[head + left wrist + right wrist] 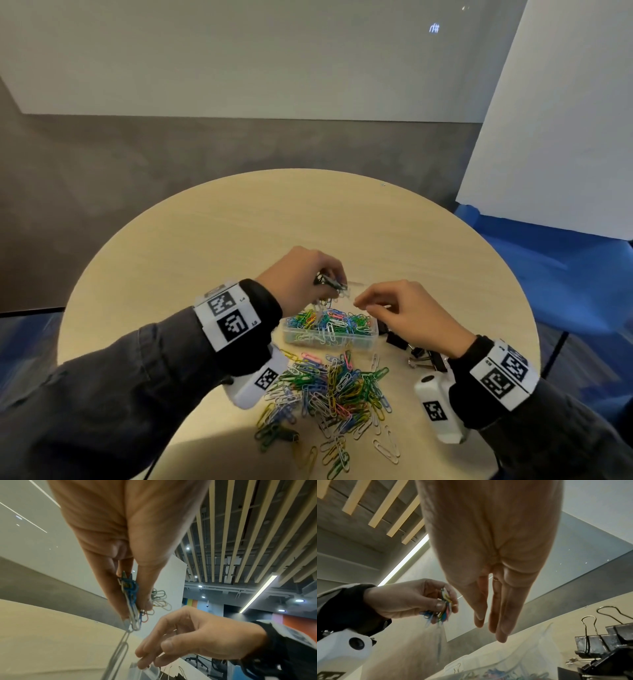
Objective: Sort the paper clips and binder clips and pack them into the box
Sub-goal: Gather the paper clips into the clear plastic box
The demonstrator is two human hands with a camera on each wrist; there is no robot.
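A clear plastic box half full of coloured paper clips stands mid-table. My left hand hovers over its left end and pinches a bunch of paper clips; the left wrist view shows the bunch between thumb and fingers with a chain dangling. My right hand hangs over the box's right end, fingers nearly straight and empty, as seen in the right wrist view. A loose pile of paper clips lies in front of the box. Black binder clips sit right of it, partly hidden by my right wrist.
The round wooden table has bare surface behind and to the left of the box. Its near edge lies just past the pile of clips. In the right wrist view the binder clips stand close beside the box wall.
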